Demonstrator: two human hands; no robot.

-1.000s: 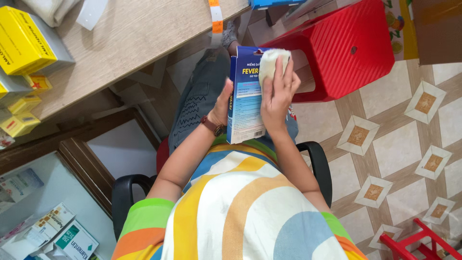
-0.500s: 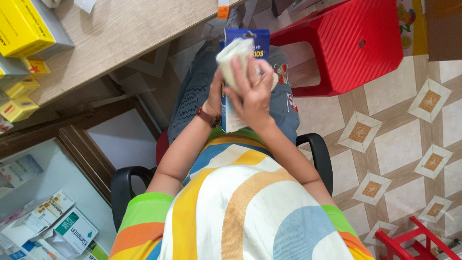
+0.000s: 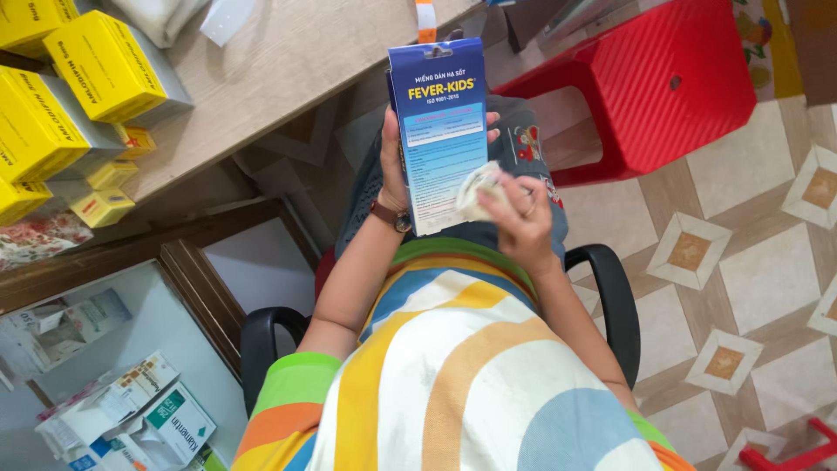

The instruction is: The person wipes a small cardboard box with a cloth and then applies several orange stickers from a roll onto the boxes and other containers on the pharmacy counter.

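Fingers of the left hand (image 3: 392, 166) clamp the blue box (image 3: 443, 131) upright over the lap; right hand (image 3: 514, 214) pinches a soft cloth (image 3: 475, 187) against its face. Light, stiff cardboard, probably best gripped along the side edges.

A wooden counter (image 3: 288, 70) ran across the far left, with yellow cartons (image 3: 83, 83) stacked at its left end. A red plastic stool (image 3: 663, 83) stood far right on the patterned tile floor (image 3: 750, 262). Below the counter — near left — small medicine boxes (image 3: 139, 419) lay behind glass. Black chair armrests (image 3: 610, 296) showed near the middle.
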